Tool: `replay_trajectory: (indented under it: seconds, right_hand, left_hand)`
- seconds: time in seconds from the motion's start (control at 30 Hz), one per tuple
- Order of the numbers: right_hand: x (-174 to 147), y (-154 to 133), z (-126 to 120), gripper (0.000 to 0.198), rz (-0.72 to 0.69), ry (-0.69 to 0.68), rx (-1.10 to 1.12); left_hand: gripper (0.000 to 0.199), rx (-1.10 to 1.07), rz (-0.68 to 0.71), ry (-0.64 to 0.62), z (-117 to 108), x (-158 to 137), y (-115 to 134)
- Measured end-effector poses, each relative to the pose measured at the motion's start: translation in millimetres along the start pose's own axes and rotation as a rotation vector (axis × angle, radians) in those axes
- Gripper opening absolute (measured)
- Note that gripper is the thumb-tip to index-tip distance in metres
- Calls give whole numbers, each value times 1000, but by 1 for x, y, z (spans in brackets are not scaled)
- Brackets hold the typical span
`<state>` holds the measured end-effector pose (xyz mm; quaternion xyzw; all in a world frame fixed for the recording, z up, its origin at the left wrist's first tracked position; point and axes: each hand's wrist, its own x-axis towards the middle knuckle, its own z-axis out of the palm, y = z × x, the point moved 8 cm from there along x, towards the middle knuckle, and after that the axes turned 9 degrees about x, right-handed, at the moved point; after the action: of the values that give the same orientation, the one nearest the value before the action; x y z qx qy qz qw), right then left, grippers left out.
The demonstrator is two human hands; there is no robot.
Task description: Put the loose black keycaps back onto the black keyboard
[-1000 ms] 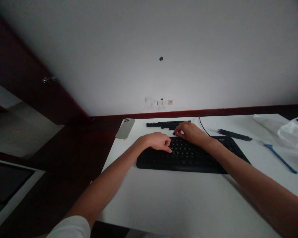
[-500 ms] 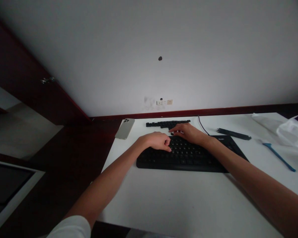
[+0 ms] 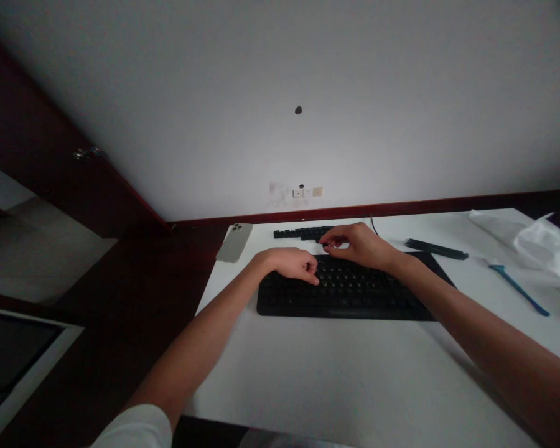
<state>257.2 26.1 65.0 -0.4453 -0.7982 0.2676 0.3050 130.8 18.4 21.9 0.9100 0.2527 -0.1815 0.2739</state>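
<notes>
A black keyboard (image 3: 345, 305) lies on the white table, several of its key places showing pale spots where caps are off. Over its left half rests my left hand (image 3: 293, 264), fingers curled in and thumb beside them; whatever they hold, if anything, is hidden. My right hand (image 3: 358, 245) is above the keyboard's back edge, pinching a small black keycap (image 3: 325, 245) between thumb and fingertips. Just behind the keyboard sit rows of loose black keycaps (image 3: 298, 233), their right end partly covered by my right hand.
A phone (image 3: 234, 242) lies at the table's back left corner. To the right are a dark strip-shaped piece (image 3: 436, 249), a blue tool (image 3: 518, 289) and crumpled white plastic (image 3: 548, 246). A cable (image 3: 374, 225) runs off the back edge towards the wall.
My right hand has lifted slightly from the loose keycaps, and the keycap in its pinch now shows more clearly. My left hand stays almost in place on the keyboard.
</notes>
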Motion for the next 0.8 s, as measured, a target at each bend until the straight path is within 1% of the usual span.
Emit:
replay_trajectory:
  seconds: [0.07,0.17,0.3,0.4,0.67,0.8]
  right_hand:
    - [-11,-10,5,22,5,-32,13]
    - [-32,-17,21,21,7,-108,59]
    - [-49,-15,37,20,13,-109,80]
    - [-50,-10,44,17,65,-113,77]
    - [-45,-9,47,8,110,-107,44]
    - [-44,-4,49,13,129,-149,43]
  left_hand:
    - [26,-22,13,6,-1,1,-3]
    - [28,-70,31,25,-2,3,-8]
    - [28,-130,38,36,-2,6,-15]
    - [28,-170,41,48,-1,7,-17]
    - [26,-175,20,85,-1,12,-22]
    - [24,-139,13,96,-3,10,-20]
